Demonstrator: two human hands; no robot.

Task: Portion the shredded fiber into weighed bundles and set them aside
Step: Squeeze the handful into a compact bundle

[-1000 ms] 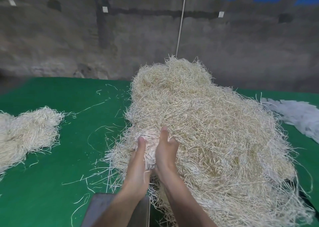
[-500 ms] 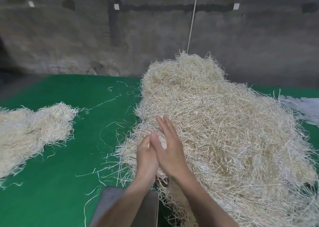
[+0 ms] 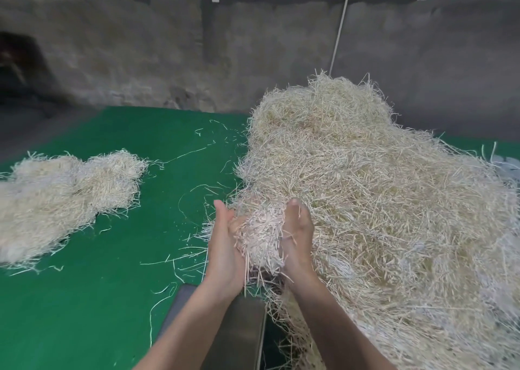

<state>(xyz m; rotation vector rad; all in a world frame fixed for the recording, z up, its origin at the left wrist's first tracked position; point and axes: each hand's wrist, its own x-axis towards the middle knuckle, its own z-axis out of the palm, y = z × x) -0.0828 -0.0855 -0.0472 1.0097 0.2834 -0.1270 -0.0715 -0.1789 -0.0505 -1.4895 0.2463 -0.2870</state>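
The left hand and the right hand are held side by side above the near edge of the green tabletop, palms turned toward each other. Together they are cupped round 1 handful of fiber. Both thumbs point up, and the other fingers are hidden behind the strands. Short pale ends bristle out of the top of the handful and a few hang down between the wrists.

The handful is just beside the left flank of the large pile, which covers the right half of the tabletop and rises highest near the far edge. Whether the handful touches the pile I cannot tell.

A smaller pile lies flat along the left edge, well apart from the large one. Loose strands are scattered on the bare green between the 2 piles.

Below the forearms, at the near edge, sits a grey metal tray. A rough grey wall stands behind the tabletop, with a thin cord running down it toward the pile's peak.
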